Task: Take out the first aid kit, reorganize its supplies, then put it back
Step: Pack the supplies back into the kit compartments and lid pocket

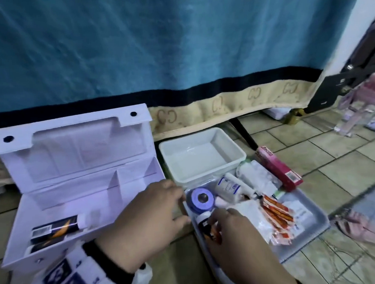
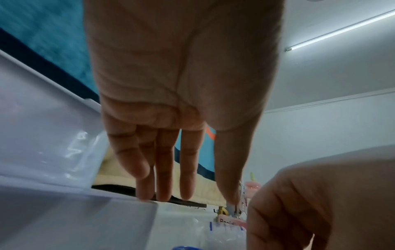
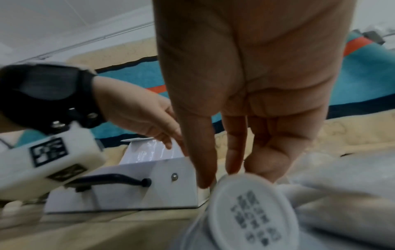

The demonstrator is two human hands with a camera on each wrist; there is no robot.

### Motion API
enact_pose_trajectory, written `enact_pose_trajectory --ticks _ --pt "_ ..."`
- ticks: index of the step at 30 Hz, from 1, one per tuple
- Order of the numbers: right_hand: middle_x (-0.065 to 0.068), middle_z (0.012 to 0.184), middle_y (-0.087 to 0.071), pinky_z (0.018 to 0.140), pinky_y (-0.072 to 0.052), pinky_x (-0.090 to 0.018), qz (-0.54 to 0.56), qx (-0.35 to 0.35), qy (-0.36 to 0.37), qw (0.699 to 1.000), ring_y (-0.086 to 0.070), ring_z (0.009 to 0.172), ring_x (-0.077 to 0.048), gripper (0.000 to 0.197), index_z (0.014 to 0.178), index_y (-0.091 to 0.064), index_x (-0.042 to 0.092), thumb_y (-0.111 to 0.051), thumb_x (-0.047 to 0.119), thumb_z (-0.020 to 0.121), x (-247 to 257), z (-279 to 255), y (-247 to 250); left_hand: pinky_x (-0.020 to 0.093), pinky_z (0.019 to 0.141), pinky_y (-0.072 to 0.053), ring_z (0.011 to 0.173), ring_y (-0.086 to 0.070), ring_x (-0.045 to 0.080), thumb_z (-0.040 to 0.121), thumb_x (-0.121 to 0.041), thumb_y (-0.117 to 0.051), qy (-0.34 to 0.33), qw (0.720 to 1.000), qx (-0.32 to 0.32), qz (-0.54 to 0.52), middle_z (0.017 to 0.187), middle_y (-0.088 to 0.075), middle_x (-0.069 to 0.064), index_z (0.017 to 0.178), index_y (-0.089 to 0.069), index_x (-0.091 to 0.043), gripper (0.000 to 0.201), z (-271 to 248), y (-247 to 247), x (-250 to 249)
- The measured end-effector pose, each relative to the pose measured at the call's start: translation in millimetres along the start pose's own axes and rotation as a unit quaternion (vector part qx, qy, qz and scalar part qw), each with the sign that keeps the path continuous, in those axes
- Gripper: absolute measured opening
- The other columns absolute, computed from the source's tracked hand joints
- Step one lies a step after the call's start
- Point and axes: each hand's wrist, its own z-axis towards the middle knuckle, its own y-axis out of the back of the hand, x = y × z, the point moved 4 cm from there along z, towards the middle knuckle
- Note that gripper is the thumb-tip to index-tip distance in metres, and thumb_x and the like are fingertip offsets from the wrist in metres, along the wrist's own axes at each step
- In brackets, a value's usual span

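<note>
Hiding part of the kit: the left hand [image 1: 147,221] covers the right front corner of the first aid kit [image 1: 62,203]; the camera unit on that wrist covers its front edge.
Kit: open white box at the left on the tiled floor [image 1: 324,157], lid propped back against the blue blanket [image 1: 156,40], long axis left to right, opening facing up.
Inside kit: dark tube [image 1: 57,228] lying along the front, cap to the right; whatever sits below it is cut off.
Left hand: fingers straight and relaxed, holding nothing, tips near the kit's right wall.
Gap: narrow strip of floor between kit and grey tray [image 1: 314,211].
Right hand [image 1: 235,232]: fingertips on the small dark bottle [image 1: 204,223] at the tray's left end; the wrist view shows the white base toward the camera, but whether the fingers close round it I cannot tell.
Tray contents: blue tape roll [image 1: 201,198], white gauze rolls, orange sachets [image 1: 277,213], partly overlapping.
Behind tray: empty-looking white tub [image 1: 172,151]; pink box [image 1: 278,168] to the right.
</note>
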Motion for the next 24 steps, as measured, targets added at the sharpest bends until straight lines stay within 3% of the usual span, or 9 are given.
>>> enact_pose_trajectory --ticks 3,8,10,12,15,17,20,22,24 --pt "-0.003 0.119 -0.053 0.074 -0.036 -0.029 -0.036 -0.001 0.002 0.999 -0.056 0.108 -0.021 0.024 0.115 -0.049 0.022 -0.047 0.031 0.093 -1.6 4.7 -7.8 0.025 0.098 -0.038 0.119 -0.04 0.01 0.084 -0.045 -0.059 0.007 0.999 0.024 0.044 0.123 -0.046 -0.012 0.119 -0.052 -0.03 0.038 14.0 -10.1 -10.1" --pt "-0.006 0.122 -0.051 0.071 -0.028 -0.028 -0.055 -0.003 -0.001 0.999 -0.054 0.111 -0.024 0.025 0.119 -0.04 0.019 -0.041 0.029 0.096 -4.0 5.1 -8.2 0.028 0.097 -0.04 0.116 -0.044 0.014 0.076 -0.039 -0.069 0.044 0.996 0.015 0.078 0.12 -0.048 -0.013 0.116 -0.055 -0.032 0.044 16.6 -10.5 -11.3" --pt "-0.006 0.12 -0.053 0.071 -0.027 -0.027 -0.028 -0.002 -0.009 1.0 -0.054 0.111 -0.024 0.03 0.119 -0.036 0.018 -0.046 0.026 0.093 -7.1 4.5 -4.2 0.037 0.083 -0.051 0.1 -0.058 0.021 0.059 -0.033 -0.081 0.057 0.992 0.032 0.104 0.104 -0.059 -0.008 0.099 -0.065 -0.026 0.044 16.4 -11.1 -12.8" --pt "-0.005 0.115 -0.056 0.071 -0.029 -0.027 0.024 0.001 -0.021 0.999 -0.055 0.109 -0.024 0.037 0.114 -0.033 0.018 -0.055 0.027 0.086 -8.6 2.6 -1.0 0.036 0.069 -0.055 0.086 -0.063 0.022 0.043 -0.033 -0.087 0.055 0.99 0.024 0.124 0.091 -0.061 -0.006 0.087 -0.067 -0.024 0.049 17.0 -8.1 -15.6" --pt "0.002 0.098 -0.06 0.064 -0.034 -0.026 0.098 -0.007 -0.027 0.995 -0.059 0.095 -0.019 0.041 0.102 -0.032 0.024 -0.064 0.038 0.08 -9.9 -1.4 7.7 0.027 0.098 -0.039 0.118 -0.044 0.013 0.069 -0.04 -0.075 0.037 0.994 0.051 0.091 0.122 -0.049 -0.011 0.122 -0.053 -0.03 0.057 18.9 -13.8 -23.1" --pt "0.007 0.082 -0.059 0.058 -0.037 -0.019 0.163 -0.005 -0.023 0.986 -0.056 0.076 -0.008 0.041 0.088 -0.03 0.032 -0.068 0.037 0.074 -12.8 -2.8 16.6 0.018 0.1 -0.031 0.123 -0.036 0.005 0.078 -0.042 -0.068 0.018 0.997 0.062 0.05 0.131 -0.042 -0.018 0.133 -0.041 -0.037 0.062 19.7 -15.7 -27.0" --pt "0.007 0.078 -0.06 0.058 -0.04 -0.014 0.207 -0.02 -0.002 0.978 -0.056 0.071 -0.008 0.039 0.08 -0.033 0.03 -0.071 0.032 0.069 -18.1 -2.3 35.3 0.004 0.08 -0.034 0.093 -0.047 -0.008 0.08 -0.032 -0.069 0.026 0.994 0.07 -0.077 0.117 -0.052 -0.021 0.124 -0.048 -0.044 0.05 21.4 -15.3 -33.3" --pt "0.006 0.08 -0.062 0.062 -0.042 -0.016 0.21 -0.02 0.018 0.977 -0.056 0.081 -0.006 0.035 0.08 -0.038 0.028 -0.072 0.032 0.07 -20.0 -1.3 44.7 0.009 0.077 -0.041 0.079 -0.053 -0.004 0.079 -0.026 -0.07 0.049 0.985 0.072 -0.147 0.099 -0.06 -0.016 0.107 -0.055 -0.042 0.035 22.0 -15.5 -34.0" --pt "0.01 0.082 -0.061 0.066 -0.043 -0.016 0.192 0.01 0.042 0.98 -0.057 0.081 -0.004 0.035 0.081 -0.042 0.029 -0.075 0.031 0.069 -20.7 1.9 52.4 0.019 0.079 -0.046 0.079 -0.055 0.003 0.078 -0.024 -0.072 0.061 0.982 0.058 -0.169 0.092 -0.062 -0.009 0.1 -0.057 -0.035 0.028 23.4 -14.6 -34.3"
